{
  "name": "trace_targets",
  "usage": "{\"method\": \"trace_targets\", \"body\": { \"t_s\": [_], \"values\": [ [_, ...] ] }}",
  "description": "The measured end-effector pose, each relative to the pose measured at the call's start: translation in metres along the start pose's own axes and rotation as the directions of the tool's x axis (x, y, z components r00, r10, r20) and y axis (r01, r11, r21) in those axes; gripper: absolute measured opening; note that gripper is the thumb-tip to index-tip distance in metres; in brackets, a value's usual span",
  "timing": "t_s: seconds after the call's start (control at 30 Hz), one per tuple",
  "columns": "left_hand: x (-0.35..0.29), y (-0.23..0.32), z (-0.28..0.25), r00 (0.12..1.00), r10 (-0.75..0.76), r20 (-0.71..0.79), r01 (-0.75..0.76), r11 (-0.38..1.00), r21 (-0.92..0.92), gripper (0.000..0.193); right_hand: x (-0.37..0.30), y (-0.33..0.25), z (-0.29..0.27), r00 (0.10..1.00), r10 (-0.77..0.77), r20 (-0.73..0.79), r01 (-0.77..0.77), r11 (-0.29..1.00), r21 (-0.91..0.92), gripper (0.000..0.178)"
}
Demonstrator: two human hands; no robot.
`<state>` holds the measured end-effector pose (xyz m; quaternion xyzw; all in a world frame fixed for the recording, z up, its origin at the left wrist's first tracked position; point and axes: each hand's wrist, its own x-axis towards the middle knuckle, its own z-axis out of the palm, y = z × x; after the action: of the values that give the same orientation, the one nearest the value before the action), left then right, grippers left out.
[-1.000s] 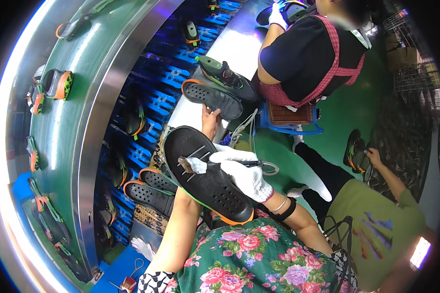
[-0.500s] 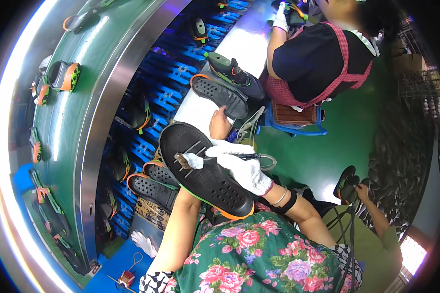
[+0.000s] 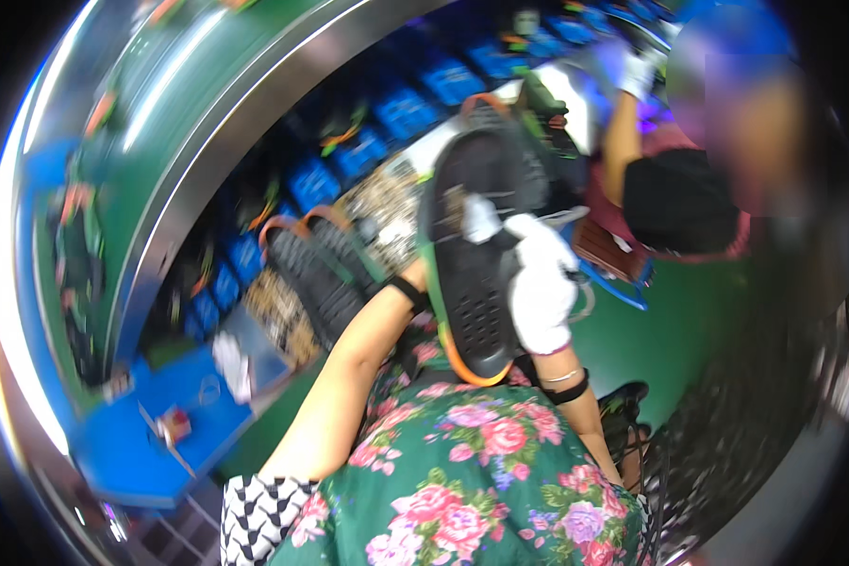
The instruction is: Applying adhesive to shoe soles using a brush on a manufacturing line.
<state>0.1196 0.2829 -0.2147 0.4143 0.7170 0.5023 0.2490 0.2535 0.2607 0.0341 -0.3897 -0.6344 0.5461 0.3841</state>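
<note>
A black shoe sole [image 3: 470, 283] with an orange and green edge and rows of small holes is held up in front of me. My left hand [image 3: 417, 274] grips it from behind; its fingers are hidden there, and a black band circles the wrist. In a white glove, my right hand [image 3: 543, 283] closes on a brush [image 3: 481, 219], its white-wrapped end and brown bristles over the sole's upper part. Past the held sole, another dark sole [image 3: 532, 160] and a dark shoe [image 3: 558, 132] lie on the bench, blurred.
Two more black soles [image 3: 316, 264] lie together at left beside a rack of blue holders [image 3: 401, 111]. A green conveyor [image 3: 174, 113] carries shoes. A blue table [image 3: 141, 462] bears a white glove [image 3: 231, 366]. At right, a co-worker [image 3: 679, 203] sits near a blue-framed stool [image 3: 623, 274].
My view has swung, blurring the surroundings. The held sole has turned more upright, and my right hand with the brush has moved right and up in the picture. My left fingers are now hidden.
</note>
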Motion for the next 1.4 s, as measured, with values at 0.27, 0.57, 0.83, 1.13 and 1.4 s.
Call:
{"method": "trace_targets", "body": {
  "t_s": [0.27,0.57,0.83,1.13,1.4],
  "values": [
    [-0.073,0.040,-0.072,0.955,-0.232,0.184,0.294,0.810,-0.507,0.076,0.031,0.047,-0.007,0.979,-0.166,0.118,0.177,0.981,-0.085,0.038],
    [-0.082,0.048,-0.050,0.956,0.278,-0.098,-0.295,0.904,-0.311,0.071,0.032,0.035,0.023,0.886,0.286,0.365,-0.457,0.667,0.588,0.044],
    [-0.070,0.046,-0.036,0.884,0.425,-0.192,-0.466,0.832,-0.303,0.069,0.024,0.020,0.013,0.871,0.360,0.334,-0.491,0.611,0.621,0.048],
    [-0.154,0.095,-0.157,0.859,-0.247,0.448,0.464,0.746,-0.478,0.061,0.028,0.040,0.018,0.968,0.146,0.202,-0.231,0.833,0.503,0.044],
    [-0.226,0.058,-0.210,0.671,-0.514,-0.534,0.264,0.839,-0.476,0.027,0.019,0.025,0.045,0.876,0.338,0.343,-0.481,0.617,0.623,0.045]
  ]
}}
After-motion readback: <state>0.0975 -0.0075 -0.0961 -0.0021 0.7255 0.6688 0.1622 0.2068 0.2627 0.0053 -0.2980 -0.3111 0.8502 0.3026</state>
